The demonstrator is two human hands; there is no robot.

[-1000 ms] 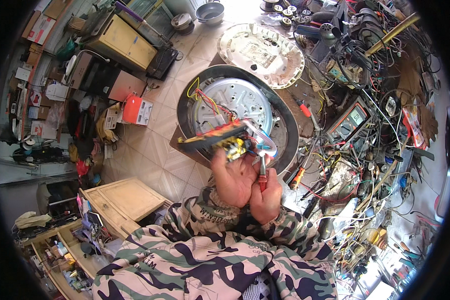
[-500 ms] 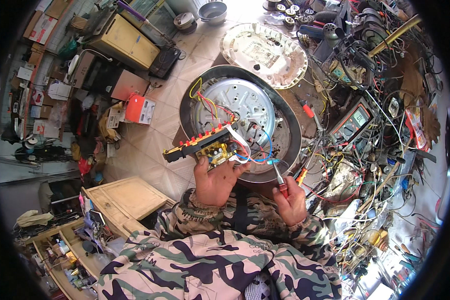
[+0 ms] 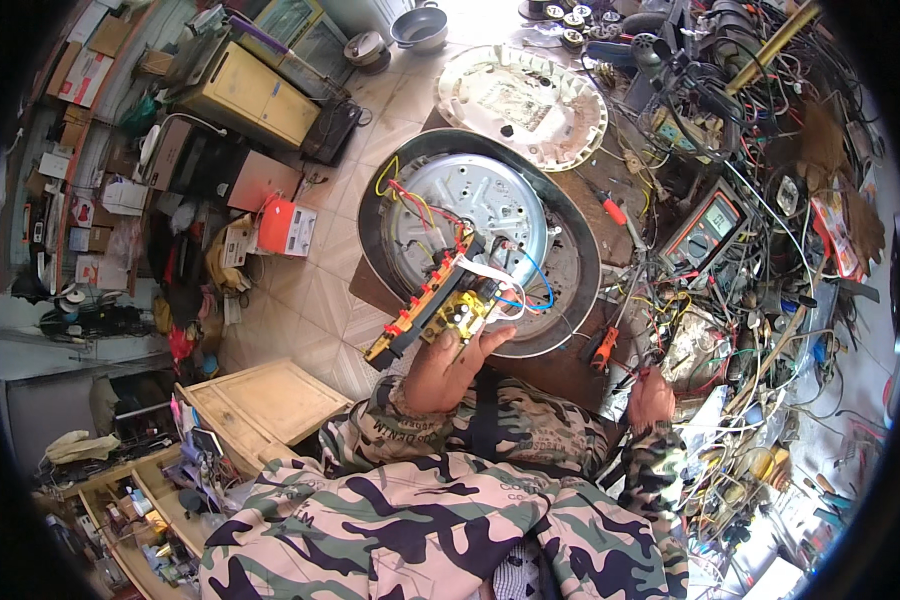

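Note:
My left hand [image 3: 440, 373] holds a circuit board [image 3: 462, 314], its thumb and fingers at the lower edge. A long black strip [image 3: 410, 322] with red pieces runs along the board's upper left side. White, blue, red and yellow wires join the board to an open round appliance base [image 3: 368, 225] with a silvery metal disc [image 3: 500, 190] inside. Over at the right, my right hand [image 3: 652, 400] is at the edge of the clutter with its fingers closed. What it grips is too small and dark to make out. An orange-handled screwdriver [image 3: 604, 349] lies nearby.
A multimeter [image 3: 705, 232] with a lit screen rests among tangled wires on the right. A red-handled tool [image 3: 613, 210] lies beside the base. Behind stands a dirty white plastic cover [image 3: 570, 135]. An open wooden drawer unit [image 3: 260, 400] is at the left, near a red-orange box [image 3: 287, 228].
My right hand has moved right, away from the wires, where it held a red-handled pointed tool. The board in my left hand has turned, its left end swinging down toward me.

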